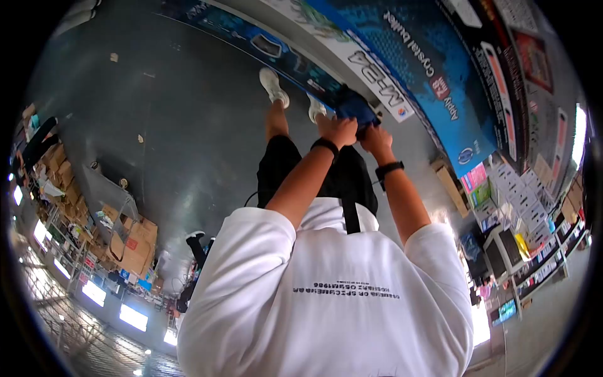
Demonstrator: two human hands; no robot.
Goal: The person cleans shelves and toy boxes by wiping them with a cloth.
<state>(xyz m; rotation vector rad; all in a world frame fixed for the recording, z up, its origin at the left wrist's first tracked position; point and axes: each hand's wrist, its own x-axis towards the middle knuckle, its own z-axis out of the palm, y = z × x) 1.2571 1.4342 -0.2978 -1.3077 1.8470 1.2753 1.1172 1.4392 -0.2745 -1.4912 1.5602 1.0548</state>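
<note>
My left hand is closed at the near side of a dark blue and black bundle, its fingers partly hidden. Beside it, my right hand is also closed, at the bundle's lower right edge. What kind of thing the bundle is, I cannot make out. It is in front of my shorts, against the near end of a long blue printed box. Just to the right is a white box edge marked M-24. Black bands circle both wrists.
Large printed boxes, one blue and marked Crystal bullet, rise at the upper right. Cartons stand on the left, and stacked white boxes on the right. Small scraps lie on the dark grey floor.
</note>
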